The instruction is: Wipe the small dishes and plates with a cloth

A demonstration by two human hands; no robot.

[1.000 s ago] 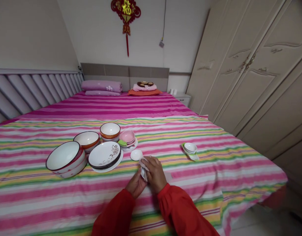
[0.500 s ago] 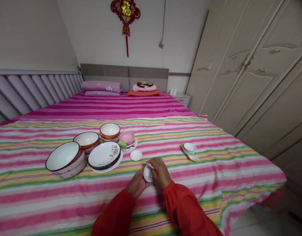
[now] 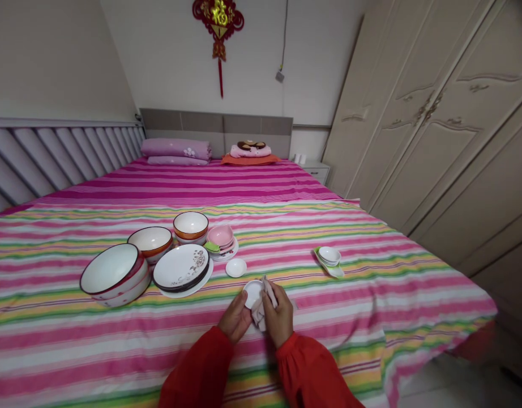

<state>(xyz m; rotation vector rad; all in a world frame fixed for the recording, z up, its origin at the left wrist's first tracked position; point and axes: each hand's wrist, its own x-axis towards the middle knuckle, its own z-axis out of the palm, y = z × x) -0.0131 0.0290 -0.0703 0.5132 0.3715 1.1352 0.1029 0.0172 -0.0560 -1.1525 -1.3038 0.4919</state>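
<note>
A small white dish (image 3: pixel 253 293) is gripped at its left edge by my left hand (image 3: pixel 236 319). My right hand (image 3: pixel 278 315) clutches a pale cloth (image 3: pixel 259 315) against the dish's right side. Just beyond them another small white dish (image 3: pixel 236 268) lies on the striped sheet. Farther left sits a stack of dark-edged plates (image 3: pixel 182 268) with a flower pattern on top. Pink bowls (image 3: pixel 221 235) with a green spoon-like piece (image 3: pixel 212 247) rest on small plates behind. Off to the right, small white dishes (image 3: pixel 329 255) are stacked on a green-and-white dish (image 3: pixel 336 272).
Large stacked bowls (image 3: pixel 112 275) and two brown-banded bowl stacks (image 3: pixel 151 241) (image 3: pixel 191 225) stand at the left on the bed. Folded purple bedding (image 3: pixel 176 149) lies by the headboard (image 3: pixel 256 126). A railing (image 3: pixel 65 153) runs along the left, a wardrobe (image 3: pixel 422 124) along the right.
My right hand has turned and drawn back slightly, so more of the cloth and the dish's face shows. The dish is tilted differently. The other dishes stay where they were.
</note>
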